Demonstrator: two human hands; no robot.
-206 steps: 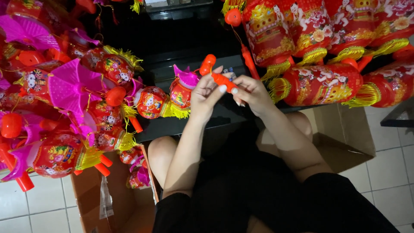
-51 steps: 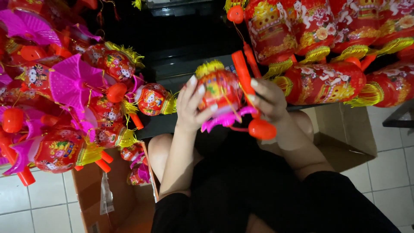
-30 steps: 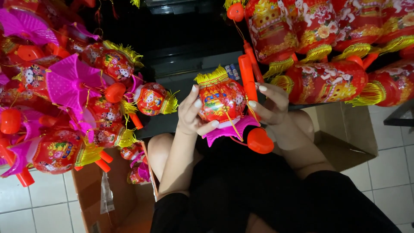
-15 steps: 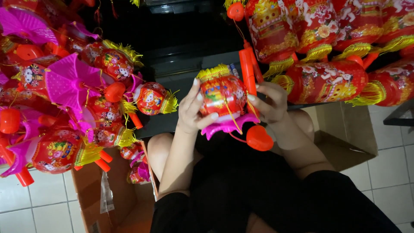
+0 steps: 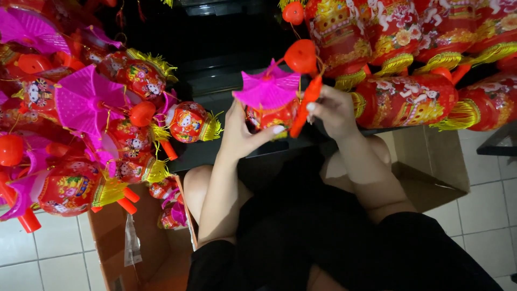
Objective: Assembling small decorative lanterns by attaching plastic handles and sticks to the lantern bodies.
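- My left hand (image 5: 239, 132) is raised before my chest, fingers wrapped round the lantern (image 5: 269, 110), thumb across its front.
- My right hand (image 5: 334, 110) pinches the lantern's orange handle (image 5: 305, 105) (tilted, beside the round orange knob (image 5: 300, 56)).
- The lantern is red with a pink fan-shaped top, held between both hands above my lap.

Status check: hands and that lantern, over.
Left hand cradles lantern, pink cap facing camera. Right hand pinches red stick. Nothing between them.
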